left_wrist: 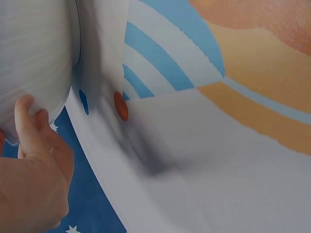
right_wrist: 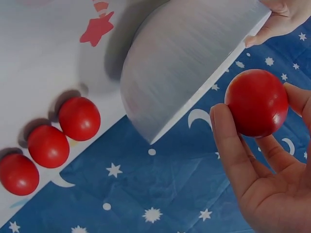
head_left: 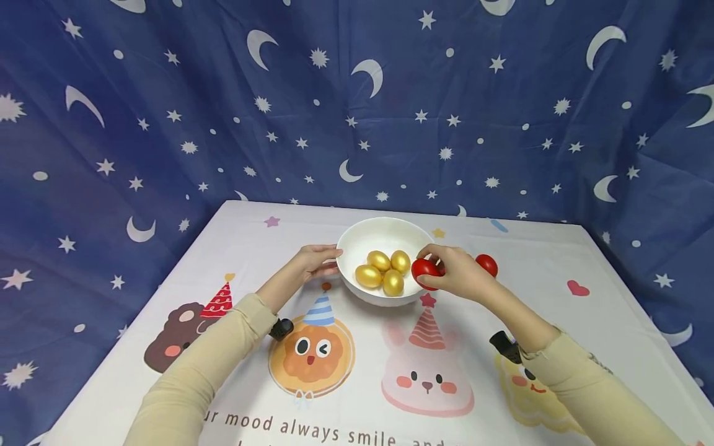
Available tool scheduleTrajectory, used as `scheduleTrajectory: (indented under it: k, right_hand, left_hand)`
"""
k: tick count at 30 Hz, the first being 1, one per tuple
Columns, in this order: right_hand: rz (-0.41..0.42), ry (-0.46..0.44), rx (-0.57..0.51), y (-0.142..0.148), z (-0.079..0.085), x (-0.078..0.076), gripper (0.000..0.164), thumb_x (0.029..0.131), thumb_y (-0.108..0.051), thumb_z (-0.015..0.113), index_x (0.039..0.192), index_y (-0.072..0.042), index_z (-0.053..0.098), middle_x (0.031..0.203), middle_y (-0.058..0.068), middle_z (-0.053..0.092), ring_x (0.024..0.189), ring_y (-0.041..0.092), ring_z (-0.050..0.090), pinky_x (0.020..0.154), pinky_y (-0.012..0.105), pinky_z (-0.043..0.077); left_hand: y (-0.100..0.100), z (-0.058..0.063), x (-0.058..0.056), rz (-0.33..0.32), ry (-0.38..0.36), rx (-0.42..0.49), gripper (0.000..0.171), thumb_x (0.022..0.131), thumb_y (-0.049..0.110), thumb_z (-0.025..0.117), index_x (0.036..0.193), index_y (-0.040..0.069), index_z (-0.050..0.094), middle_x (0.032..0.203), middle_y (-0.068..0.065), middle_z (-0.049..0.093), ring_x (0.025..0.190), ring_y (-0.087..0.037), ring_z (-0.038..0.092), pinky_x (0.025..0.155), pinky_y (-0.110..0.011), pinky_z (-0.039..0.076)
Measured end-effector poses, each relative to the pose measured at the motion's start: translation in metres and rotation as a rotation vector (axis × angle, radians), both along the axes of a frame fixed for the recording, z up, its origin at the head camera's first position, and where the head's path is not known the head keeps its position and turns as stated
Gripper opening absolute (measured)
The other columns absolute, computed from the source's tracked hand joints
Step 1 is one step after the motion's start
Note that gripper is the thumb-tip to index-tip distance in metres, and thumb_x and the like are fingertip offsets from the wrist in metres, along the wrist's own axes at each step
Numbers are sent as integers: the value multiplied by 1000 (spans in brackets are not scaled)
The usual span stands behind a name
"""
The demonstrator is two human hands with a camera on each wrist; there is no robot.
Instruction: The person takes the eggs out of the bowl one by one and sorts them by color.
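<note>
A white bowl stands on the table with several golden eggs grouped in its bottom. My left hand holds the bowl's left side, thumb at the rim and fingers against the outer wall. Between the thumb and fingertips of my right hand is a shiny red egg, held up at the bowl's right rim. In the head view this egg overlaps the inside edge of the bowl. The left wrist view shows the fingers of the left hand touching the bowl's wall.
Behind the right wrist lies another red egg. The right wrist view shows three red eggs in a row on the table beside the bowl. A printed white tablecloth covers the table; a blue star-patterned curtain hangs behind.
</note>
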State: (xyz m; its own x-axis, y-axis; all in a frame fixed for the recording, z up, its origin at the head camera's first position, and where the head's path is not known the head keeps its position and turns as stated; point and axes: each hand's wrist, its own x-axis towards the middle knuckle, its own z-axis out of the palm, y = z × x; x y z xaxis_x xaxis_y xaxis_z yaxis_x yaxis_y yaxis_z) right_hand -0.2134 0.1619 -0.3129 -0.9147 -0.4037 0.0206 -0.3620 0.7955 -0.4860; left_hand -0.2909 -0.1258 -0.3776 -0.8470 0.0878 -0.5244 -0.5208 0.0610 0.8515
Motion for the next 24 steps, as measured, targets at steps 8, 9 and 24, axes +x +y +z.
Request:
scheduleTrajectory:
  k: [8, 9, 24]
  right_hand:
    - [-12, 62, -11, 16, -6, 7, 35, 80, -16, 73, 110, -2, 62, 97, 15, 67, 83, 24, 62, 71, 37, 63]
    - [-13, 66, -15, 18, -7, 7, 35, 80, -16, 73, 109, -2, 62, 96, 14, 67, 83, 24, 62, 70, 37, 63]
    - [-75, 40, -28, 66, -25, 5, 36, 77, -9, 74, 109, 3, 61, 97, 19, 66, 84, 27, 60, 70, 40, 64]
  left_hand:
    - [-3, -7, 0, 10, -16, 8, 51, 90, 16, 64, 138, 10, 48, 134, -17, 54, 73, -8, 66, 71, -17, 61]
    - [-3, -7, 0, 7, -17, 8, 51, 91, 16, 64, 138, 10, 47, 134, -17, 54, 73, -8, 65, 71, -17, 61]
    - [-4, -7, -3, -31, 6, 32, 52, 92, 19, 62, 140, 7, 45, 138, -16, 49, 74, -7, 66, 73, -16, 61]
